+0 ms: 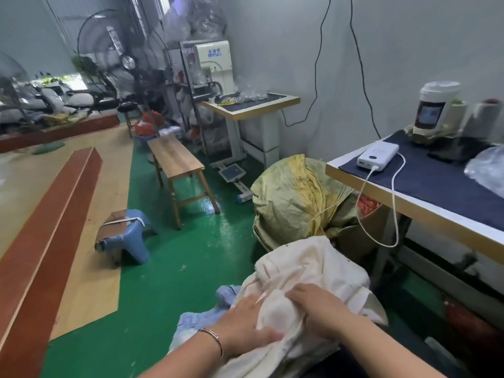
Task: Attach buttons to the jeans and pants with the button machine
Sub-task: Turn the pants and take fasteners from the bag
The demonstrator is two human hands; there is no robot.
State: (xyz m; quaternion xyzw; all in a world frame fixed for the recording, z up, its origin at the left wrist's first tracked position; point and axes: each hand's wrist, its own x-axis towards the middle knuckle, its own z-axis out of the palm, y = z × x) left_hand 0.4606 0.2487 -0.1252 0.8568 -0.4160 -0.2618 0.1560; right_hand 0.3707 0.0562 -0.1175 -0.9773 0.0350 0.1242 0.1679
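Both hands work a cream pair of pants [308,271] bunched on the lap: the left hand [245,323] lies flat on the cloth with fingers nearly straight, while the right hand [319,306] curls its fingers into a fold. One light-blue pair of jeans [199,320] lies beneath. This looks like picking up the next garment; next it needs the waistband found and carried to the tabletop [425,184], where one button machine [433,110] stands.

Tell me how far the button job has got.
Done: no attached button shows. In hand: the left hand and right hand rest on cream pants over light-blue jeans, away from the button machine. Left: seemingly all the buttoning.
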